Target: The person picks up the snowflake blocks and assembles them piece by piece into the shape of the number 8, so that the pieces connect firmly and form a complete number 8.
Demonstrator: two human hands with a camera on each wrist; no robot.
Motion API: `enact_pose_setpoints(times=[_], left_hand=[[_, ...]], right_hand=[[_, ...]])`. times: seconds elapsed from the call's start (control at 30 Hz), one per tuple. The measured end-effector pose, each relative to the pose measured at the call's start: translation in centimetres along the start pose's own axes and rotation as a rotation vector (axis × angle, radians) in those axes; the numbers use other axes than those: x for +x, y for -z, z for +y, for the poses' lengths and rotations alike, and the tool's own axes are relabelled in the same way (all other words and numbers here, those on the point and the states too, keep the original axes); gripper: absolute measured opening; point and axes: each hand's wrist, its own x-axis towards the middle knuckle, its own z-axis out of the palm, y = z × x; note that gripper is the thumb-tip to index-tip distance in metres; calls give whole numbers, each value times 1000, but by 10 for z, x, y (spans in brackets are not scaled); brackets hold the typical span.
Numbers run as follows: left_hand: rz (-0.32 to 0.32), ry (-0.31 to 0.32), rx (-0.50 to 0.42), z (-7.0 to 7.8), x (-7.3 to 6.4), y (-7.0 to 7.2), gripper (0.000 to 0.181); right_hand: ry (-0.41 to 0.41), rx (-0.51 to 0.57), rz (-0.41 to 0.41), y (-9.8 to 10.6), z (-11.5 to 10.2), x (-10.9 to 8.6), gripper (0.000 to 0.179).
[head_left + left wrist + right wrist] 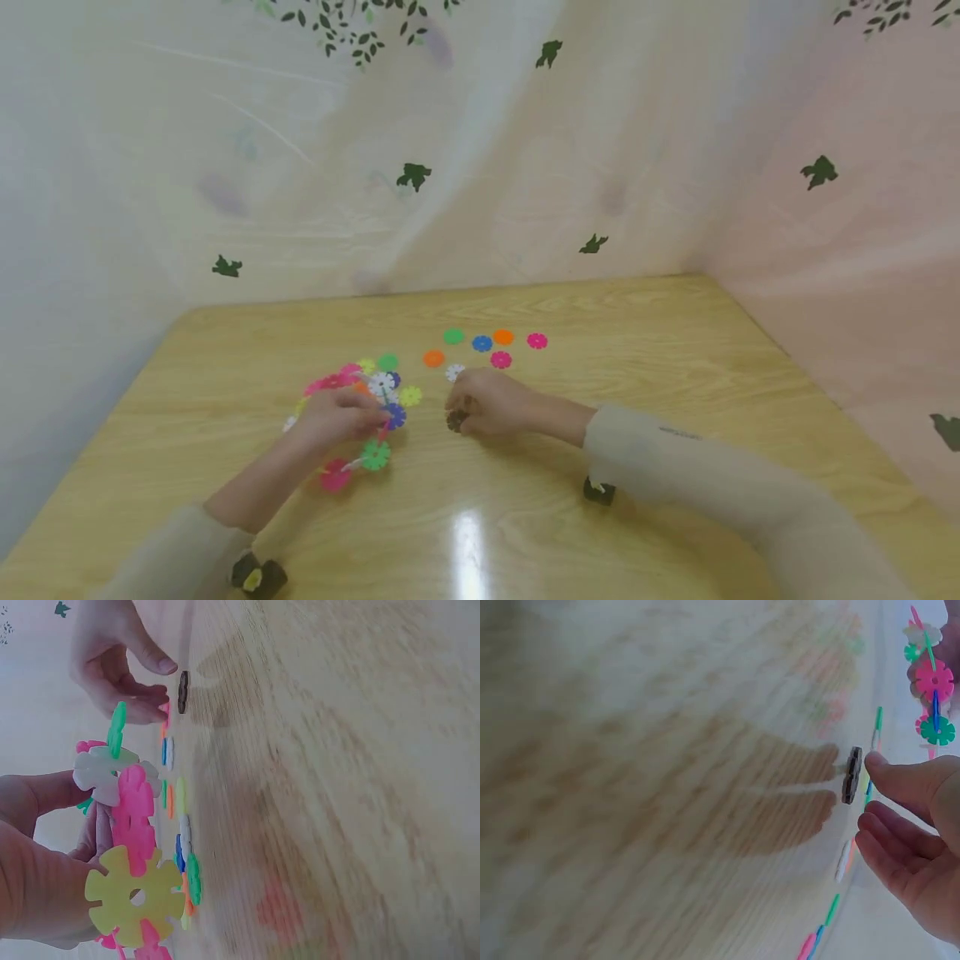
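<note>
My left hand point(341, 417) pinches a chain of slotted plastic flower discs. In the left wrist view a white disc point(97, 774) sits at its fingertips, with a pink disc point(133, 821) and a yellow disc point(120, 889) linked beside it. A green disc point(376, 455) and a pink disc point(335, 475) hang at the chain's near end. Over a dark brown disc point(852, 775) is my right hand point(491, 404), thumb and fingers spread apart. The thumb tip is right by that disc's edge, and the disc lies close on the table.
Loose discs lie farther back on the wooden table point(637, 358): orange point(433, 358), blue point(482, 343), green point(453, 337) and pink point(537, 341) among them. A yellow disc point(410, 396) lies between the hands. A patterned curtain point(487, 208) stands behind the table.
</note>
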Motion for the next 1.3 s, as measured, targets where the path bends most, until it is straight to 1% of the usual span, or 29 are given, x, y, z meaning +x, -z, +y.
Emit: enact_pose_setpoints(times=[0.07, 0.13, 0.23, 0.33, 0.43, 0.53, 0.67, 0.83, 1.0, 1.13, 1.3], left_hand=[[-5, 8, -4, 0, 1, -3, 26], [-12, 19, -2, 0, 1, -5, 27], [-37, 33, -22, -1, 2, -11, 27], [-57, 47, -26, -2, 1, -16, 26], [-68, 49, -19, -3, 1, -20, 21], [-77, 42, -26, -6, 0, -24, 18], [-80, 39, -21, -9, -1, -29, 16], [-81, 50, 16, -10, -3, -34, 16], [-79, 54, 57, -8, -4, -34, 14], [-74, 59, 47, -5, -3, -32, 14], [-74, 50, 14, -4, -3, -30, 15]], right_hand=[[-20, -5, 3, -1, 0, 2, 25], [-26, -4, -9, -2, 0, 4, 21], [-42, -3, -31, -3, 1, 5, 16], [-89, 37, -36, -6, 4, 5, 16], [-151, 118, -34, -7, 7, 4, 18], [-191, 229, -24, -9, 10, 5, 19], [-215, 354, 14, -11, 13, 6, 15], [-245, 432, 62, -12, 13, 7, 14], [-253, 463, 105, -11, 10, 10, 14], [-233, 488, 140, -10, 7, 14, 13], [-141, 516, 170, -10, 5, 20, 11]])
